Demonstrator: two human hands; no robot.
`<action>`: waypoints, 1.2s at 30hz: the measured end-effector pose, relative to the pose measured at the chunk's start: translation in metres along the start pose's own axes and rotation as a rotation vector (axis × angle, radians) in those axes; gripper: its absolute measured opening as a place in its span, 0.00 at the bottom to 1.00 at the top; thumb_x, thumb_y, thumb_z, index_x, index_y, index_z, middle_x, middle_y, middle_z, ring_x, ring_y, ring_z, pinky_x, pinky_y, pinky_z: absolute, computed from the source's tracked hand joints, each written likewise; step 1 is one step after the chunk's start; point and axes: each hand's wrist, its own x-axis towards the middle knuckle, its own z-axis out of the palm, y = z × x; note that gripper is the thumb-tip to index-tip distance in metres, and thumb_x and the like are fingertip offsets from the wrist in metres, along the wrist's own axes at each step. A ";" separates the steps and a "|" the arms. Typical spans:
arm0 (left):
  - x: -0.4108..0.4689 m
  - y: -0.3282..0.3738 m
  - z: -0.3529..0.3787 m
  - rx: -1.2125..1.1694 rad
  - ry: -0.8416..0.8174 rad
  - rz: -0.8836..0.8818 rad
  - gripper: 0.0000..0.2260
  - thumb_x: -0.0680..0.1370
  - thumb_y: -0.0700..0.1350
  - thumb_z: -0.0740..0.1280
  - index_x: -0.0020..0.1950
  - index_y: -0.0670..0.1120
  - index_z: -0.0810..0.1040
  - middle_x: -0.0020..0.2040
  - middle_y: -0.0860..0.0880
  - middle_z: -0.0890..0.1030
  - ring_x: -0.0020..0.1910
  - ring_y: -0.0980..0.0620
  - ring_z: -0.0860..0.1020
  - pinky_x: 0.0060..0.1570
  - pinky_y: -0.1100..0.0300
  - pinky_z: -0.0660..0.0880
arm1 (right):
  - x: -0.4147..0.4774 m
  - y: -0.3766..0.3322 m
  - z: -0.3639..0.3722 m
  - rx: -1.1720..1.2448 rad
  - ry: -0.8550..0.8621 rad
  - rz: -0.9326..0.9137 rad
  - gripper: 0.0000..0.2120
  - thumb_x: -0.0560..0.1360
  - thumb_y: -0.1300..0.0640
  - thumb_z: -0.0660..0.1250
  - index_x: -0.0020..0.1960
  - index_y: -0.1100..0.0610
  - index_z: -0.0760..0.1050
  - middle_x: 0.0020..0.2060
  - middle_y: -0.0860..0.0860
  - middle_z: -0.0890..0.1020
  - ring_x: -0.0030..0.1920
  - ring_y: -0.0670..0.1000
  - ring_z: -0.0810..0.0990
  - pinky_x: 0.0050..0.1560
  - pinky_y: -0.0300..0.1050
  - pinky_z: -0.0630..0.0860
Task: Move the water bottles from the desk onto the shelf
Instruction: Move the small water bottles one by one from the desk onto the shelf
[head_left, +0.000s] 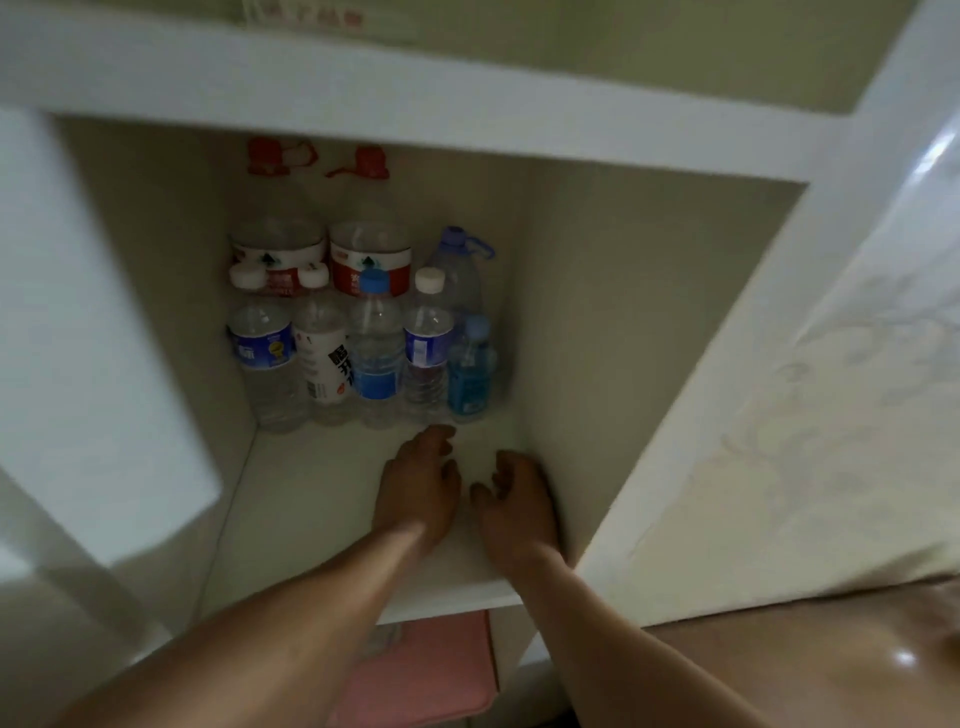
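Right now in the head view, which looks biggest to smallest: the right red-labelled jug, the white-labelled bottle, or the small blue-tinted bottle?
1. right red-labelled jug: largest, even though it stands behind the front row.
2. white-labelled bottle: mid-sized.
3. small blue-tinted bottle: clearly the shortest.

Both bare forearms reach forward over the front edge of the shelf board (311, 519), the left forearm (291, 613) coming in at a slant from the lower left, the right forearm (597, 618) from the lower right. The left hand (421, 488) lies palm down above the board's right half, fingers loosely bent and holding nothing. The right hand (514, 499) is just beside it, nearer the board's right end, turned inward, its fingers loosely curled and empty. The hands are apart.
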 end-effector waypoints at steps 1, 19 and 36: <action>-0.014 0.009 -0.004 -0.063 -0.004 -0.018 0.17 0.84 0.43 0.64 0.72 0.56 0.74 0.60 0.54 0.81 0.60 0.48 0.81 0.61 0.49 0.79 | -0.014 -0.003 -0.010 0.043 -0.050 0.026 0.23 0.78 0.54 0.72 0.72 0.49 0.73 0.66 0.49 0.80 0.65 0.51 0.80 0.70 0.48 0.76; -0.218 0.250 0.238 0.059 -0.824 0.368 0.03 0.83 0.50 0.68 0.51 0.57 0.78 0.44 0.58 0.84 0.44 0.61 0.81 0.45 0.63 0.78 | -0.244 0.265 -0.397 -0.161 0.347 0.504 0.08 0.74 0.48 0.74 0.46 0.50 0.78 0.42 0.50 0.85 0.44 0.48 0.83 0.46 0.45 0.79; -0.314 0.535 0.669 0.102 -1.051 0.479 0.21 0.80 0.44 0.71 0.73 0.49 0.74 0.55 0.51 0.82 0.55 0.50 0.81 0.56 0.59 0.74 | -0.176 0.521 -0.779 -0.103 0.819 0.546 0.28 0.72 0.48 0.78 0.67 0.55 0.73 0.60 0.54 0.80 0.61 0.56 0.82 0.60 0.49 0.79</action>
